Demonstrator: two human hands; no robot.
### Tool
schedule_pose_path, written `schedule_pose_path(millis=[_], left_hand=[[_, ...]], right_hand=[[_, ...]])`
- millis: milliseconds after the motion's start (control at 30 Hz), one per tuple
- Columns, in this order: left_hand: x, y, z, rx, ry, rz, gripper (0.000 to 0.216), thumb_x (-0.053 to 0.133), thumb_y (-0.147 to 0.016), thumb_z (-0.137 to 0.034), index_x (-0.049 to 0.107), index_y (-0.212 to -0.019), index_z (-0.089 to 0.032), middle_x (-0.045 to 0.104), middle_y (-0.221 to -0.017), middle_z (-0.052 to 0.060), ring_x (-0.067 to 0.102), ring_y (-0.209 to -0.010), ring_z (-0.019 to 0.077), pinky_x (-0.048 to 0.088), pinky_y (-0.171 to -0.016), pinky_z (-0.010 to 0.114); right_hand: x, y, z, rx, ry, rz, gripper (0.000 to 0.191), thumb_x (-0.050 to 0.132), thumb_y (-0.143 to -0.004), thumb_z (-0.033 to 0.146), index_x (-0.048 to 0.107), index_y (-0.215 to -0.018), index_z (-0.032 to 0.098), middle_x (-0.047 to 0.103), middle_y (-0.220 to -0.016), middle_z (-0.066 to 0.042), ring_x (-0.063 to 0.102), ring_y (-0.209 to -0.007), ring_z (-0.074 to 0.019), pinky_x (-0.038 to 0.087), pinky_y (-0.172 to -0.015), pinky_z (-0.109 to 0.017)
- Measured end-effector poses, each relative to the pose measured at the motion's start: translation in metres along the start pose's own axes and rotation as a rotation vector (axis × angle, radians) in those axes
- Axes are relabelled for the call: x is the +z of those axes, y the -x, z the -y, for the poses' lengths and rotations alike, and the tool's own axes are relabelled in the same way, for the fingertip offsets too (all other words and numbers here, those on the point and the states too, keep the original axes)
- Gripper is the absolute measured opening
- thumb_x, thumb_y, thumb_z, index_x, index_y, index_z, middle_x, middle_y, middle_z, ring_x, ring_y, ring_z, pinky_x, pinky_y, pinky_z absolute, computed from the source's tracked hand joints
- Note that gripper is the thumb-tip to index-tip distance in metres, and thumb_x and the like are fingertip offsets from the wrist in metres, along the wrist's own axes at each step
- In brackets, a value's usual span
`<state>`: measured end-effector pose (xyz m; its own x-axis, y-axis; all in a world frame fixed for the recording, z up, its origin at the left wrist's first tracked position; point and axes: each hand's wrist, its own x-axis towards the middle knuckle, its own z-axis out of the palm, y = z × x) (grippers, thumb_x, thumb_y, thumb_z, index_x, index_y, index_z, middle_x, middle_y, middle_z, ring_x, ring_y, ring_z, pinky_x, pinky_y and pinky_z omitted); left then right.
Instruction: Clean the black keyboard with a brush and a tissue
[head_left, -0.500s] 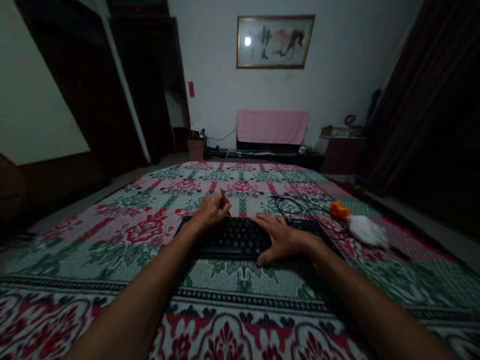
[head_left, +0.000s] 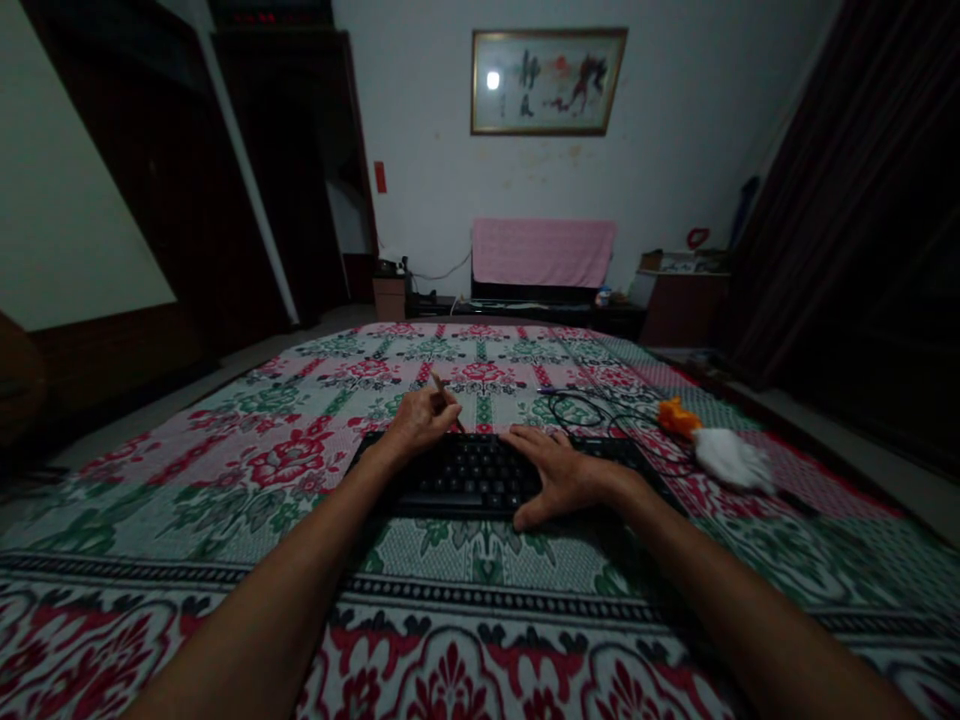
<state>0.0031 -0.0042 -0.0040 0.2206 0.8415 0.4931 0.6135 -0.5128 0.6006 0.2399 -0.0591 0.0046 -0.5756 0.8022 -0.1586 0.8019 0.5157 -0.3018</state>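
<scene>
A long black keyboard with dark keys (head_left: 465,474) lies flat on a surface covered by a floral cloth in red, pink, green and white (head_left: 487,560), its near edge turned toward the person. Both forearms reach forward over the cloth from the lower corners.

The left hand (head_left: 422,420) is at the far left part of the keyboard. Its grip is closed, with thumb and fingers pinched around a thin brown stick-like tool (head_left: 441,386). The tool slants, its upper end rising above the fingers and its lower end pointing down toward the keyboard's far edge; whether that tip touches the keyboard cannot be told.

The right hand (head_left: 556,472) lies palm down over the right-hand part of the keyboard. Its grip is spread wide and has hold of nothing that shows: the fingers extend to the far edge and the thumb stands well apart from them at the near edge.

Beyond the right hand, a loosely looped thin black cable (head_left: 577,408) lies on the cloth, and a small purple piece (head_left: 551,390) shows near the far side of its loop. To the right, a crumpled bright orange item (head_left: 679,418) touches or nearly touches a soft white bundle (head_left: 731,460).

Past the surface, a pink cloth (head_left: 544,252) hangs over a wide dark panel, below a gold-framed picture (head_left: 549,82) on the pale wall. A dark curtain (head_left: 810,190) hangs at the right.
</scene>
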Motion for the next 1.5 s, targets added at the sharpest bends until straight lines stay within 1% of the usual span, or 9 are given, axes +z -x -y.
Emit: schedule_pose_path(millis=[200, 400, 600, 733, 833, 1033, 1167, 1333, 1500], left_hand=[[0.000, 0.000, 0.003, -0.031, 0.082, 0.080, 0.020, 0.053, -0.075, -0.034, 0.062, -0.074, -0.016, 0.068, -0.069, 0.003, 0.063, -0.064, 0.0166, 0.046, -0.059, 0.026], [0.000, -0.001, 0.004, -0.039, 0.047, -0.065, 0.018, 0.054, -0.075, -0.032, 0.062, -0.077, -0.016, 0.068, -0.070, 0.004, 0.063, -0.064, 0.0161, 0.048, -0.061, 0.026], [0.005, 0.002, -0.011, 0.086, 0.000, 0.110, 0.018, 0.052, -0.077, -0.030, 0.063, -0.076, -0.016, 0.066, -0.070, 0.003, 0.061, -0.065, 0.0152, 0.046, -0.061, 0.025], [0.007, 0.002, -0.004, 0.158, -0.176, -0.030, 0.013, 0.054, -0.077, -0.026, 0.063, -0.080, -0.017, 0.065, -0.072, 0.004, 0.059, -0.067, 0.0149, 0.046, -0.065, 0.026], [0.003, 0.002, -0.004, 0.100, -0.104, -0.086, 0.013, 0.054, -0.077, -0.026, 0.062, -0.081, -0.016, 0.066, -0.072, 0.003, 0.060, -0.065, 0.0141, 0.047, -0.064, 0.025], [0.006, 0.004, -0.014, 0.073, 0.040, 0.084, 0.016, 0.053, -0.078, -0.029, 0.062, -0.078, -0.016, 0.067, -0.070, 0.002, 0.061, -0.064, 0.0143, 0.046, -0.061, 0.024], [0.015, 0.004, -0.008, 0.169, -0.103, 0.022, 0.016, 0.053, -0.079, -0.029, 0.063, -0.080, -0.017, 0.067, -0.075, 0.003, 0.061, -0.069, 0.0153, 0.046, -0.068, 0.026], [0.011, 0.003, -0.007, 0.143, -0.110, -0.045, 0.016, 0.052, -0.080, -0.028, 0.062, -0.082, -0.016, 0.065, -0.073, 0.004, 0.059, -0.065, 0.0143, 0.046, -0.065, 0.026], [0.007, 0.003, -0.010, 0.080, 0.019, 0.052, 0.019, 0.052, -0.080, -0.032, 0.062, -0.080, -0.015, 0.065, -0.070, 0.003, 0.060, -0.064, 0.0145, 0.045, -0.061, 0.024]], right_hand=[[0.001, -0.002, -0.002, 0.013, 0.023, 0.016, 0.125, 0.067, -0.048, 0.073, 0.013, -0.146, 0.017, 0.010, -0.152, -0.016, 0.004, -0.139, -0.0361, -0.002, -0.110, -0.057], [0.003, -0.003, -0.006, -0.013, 0.018, 0.000, 0.124, 0.067, -0.048, 0.073, 0.013, -0.146, 0.020, 0.012, -0.152, -0.015, 0.005, -0.139, -0.0359, -0.002, -0.109, -0.058], [0.002, -0.002, -0.002, 0.001, 0.016, -0.009, 0.123, 0.069, -0.047, 0.072, 0.016, -0.146, 0.020, 0.013, -0.151, -0.016, 0.006, -0.138, -0.0364, -0.001, -0.110, -0.057], [0.000, -0.001, 0.000, 0.008, 0.015, 0.005, 0.123, 0.069, -0.048, 0.071, 0.015, -0.146, 0.019, 0.013, -0.151, -0.016, 0.005, -0.139, -0.0359, -0.001, -0.110, -0.057], [0.001, 0.000, -0.001, -0.003, 0.015, 0.008, 0.121, 0.068, -0.051, 0.070, 0.015, -0.146, 0.018, 0.012, -0.152, -0.015, 0.005, -0.139, -0.0355, -0.003, -0.109, -0.058], [0.001, 0.000, -0.001, -0.012, -0.001, -0.009, 0.120, 0.069, -0.050, 0.069, 0.016, -0.145, 0.017, 0.014, -0.151, -0.016, 0.006, -0.138, -0.0365, -0.002, -0.109, -0.058], [-0.001, 0.001, -0.001, -0.026, -0.002, 0.000, 0.118, 0.069, -0.052, 0.068, 0.017, -0.145, 0.018, 0.014, -0.151, -0.015, 0.006, -0.138, -0.0355, -0.003, -0.109, -0.059], [0.001, 0.000, -0.003, -0.017, -0.009, -0.006, 0.117, 0.070, -0.051, 0.066, 0.016, -0.145, 0.022, 0.012, -0.152, -0.013, 0.006, -0.138, -0.0367, -0.004, -0.109, -0.058], [0.002, -0.001, -0.004, -0.021, -0.011, -0.002, 0.119, 0.070, -0.051, 0.067, 0.015, -0.146, 0.020, 0.012, -0.152, -0.014, 0.005, -0.138, -0.0373, -0.004, -0.109, -0.059]])
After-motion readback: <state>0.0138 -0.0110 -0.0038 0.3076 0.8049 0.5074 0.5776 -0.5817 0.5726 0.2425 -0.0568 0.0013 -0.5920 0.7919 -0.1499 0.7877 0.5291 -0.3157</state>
